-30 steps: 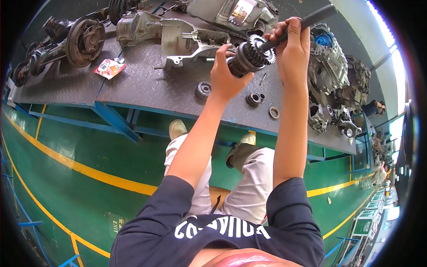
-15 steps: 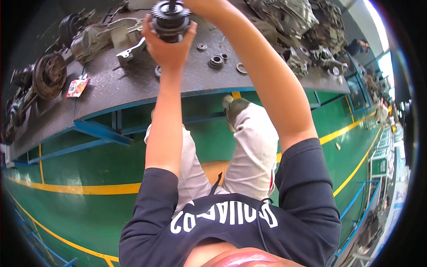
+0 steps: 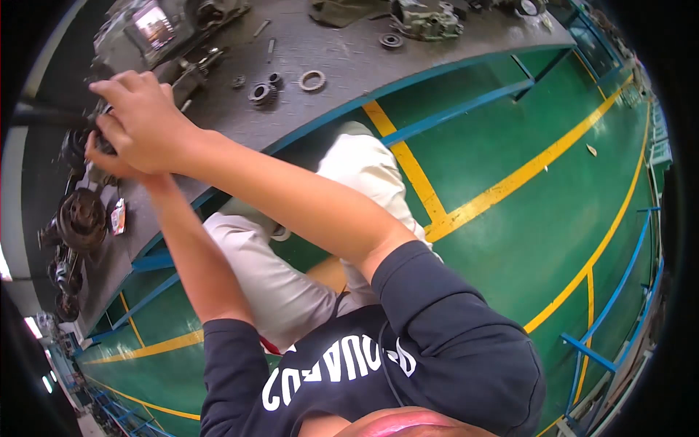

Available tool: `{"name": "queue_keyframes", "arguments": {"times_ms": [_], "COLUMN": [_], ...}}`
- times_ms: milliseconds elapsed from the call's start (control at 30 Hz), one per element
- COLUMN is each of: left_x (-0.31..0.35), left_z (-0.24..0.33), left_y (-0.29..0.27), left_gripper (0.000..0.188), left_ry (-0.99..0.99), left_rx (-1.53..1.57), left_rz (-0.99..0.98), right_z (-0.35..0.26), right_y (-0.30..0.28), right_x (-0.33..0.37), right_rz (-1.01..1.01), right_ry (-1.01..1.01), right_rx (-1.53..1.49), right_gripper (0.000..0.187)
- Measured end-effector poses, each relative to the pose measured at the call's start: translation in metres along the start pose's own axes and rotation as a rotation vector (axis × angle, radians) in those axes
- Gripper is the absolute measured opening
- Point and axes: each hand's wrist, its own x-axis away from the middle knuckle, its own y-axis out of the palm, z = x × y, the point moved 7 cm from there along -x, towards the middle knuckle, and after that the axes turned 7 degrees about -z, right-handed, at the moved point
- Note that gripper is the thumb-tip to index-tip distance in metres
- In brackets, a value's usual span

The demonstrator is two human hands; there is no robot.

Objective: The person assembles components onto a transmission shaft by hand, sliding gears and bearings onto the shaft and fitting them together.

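Observation:
Both hands are together over the left part of the workbench (image 3: 211, 138). My left hand (image 3: 111, 162) is the lower one, its fingers curved round a dark gear assembly (image 3: 105, 141). Only a small dark piece of that assembly shows between the hands; the rest is hidden. My right hand (image 3: 149, 120) lies over the top of it with bent fingers. To the right of the hands, a toothed gear (image 3: 262, 93) lies on the bench beside a small bushing (image 3: 274, 78), a small ring (image 3: 239, 81) and a larger toothed ring (image 3: 312, 80).
A metal housing (image 3: 153, 29) stands behind the hands. Two pins (image 3: 271, 50) lie near it. Farther right are a bearing (image 3: 391, 41) and a cast part (image 3: 427, 23). A rusty hub disc (image 3: 82, 218) and a red-and-white packet (image 3: 118, 216) sit at the left.
The view has turned right, so the bench slants and the hands appear farther left. My right hand now covers the gear assembly, which stood in plain sight in my left hand before.

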Motion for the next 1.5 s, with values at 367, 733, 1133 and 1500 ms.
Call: {"name": "queue_keyframes", "arguments": {"times_ms": [367, 733, 1133, 1500], "left_x": [-0.01, -0.012, -0.004, 0.003], "left_z": [0.019, 0.028, 0.032, 0.038], "left_y": [0.011, -0.018, -0.016, -0.005], "left_gripper": [0.058, 0.056, 0.054, 0.053], "left_ry": [0.05, 0.156, -0.057, -0.046], "left_rx": [-0.16, -0.231, -0.035, 0.012], "left_rz": [0.199, 0.221, 0.187, 0.177], "right_z": [0.077, 0.201, 0.263, 0.091], "right_y": [-0.047, -0.368, -0.391, -0.211], "right_x": [0.093, 0.024, 0.037, 0.017], "right_rz": [-0.882, -0.174, 0.062, 0.058], "right_ry": [0.447, 0.561, 0.739, 0.836], "right_rx": [0.5, 1.518, -0.25, -0.66], "right_gripper": [0.029, 0.05, 0.042, 0.042]}}
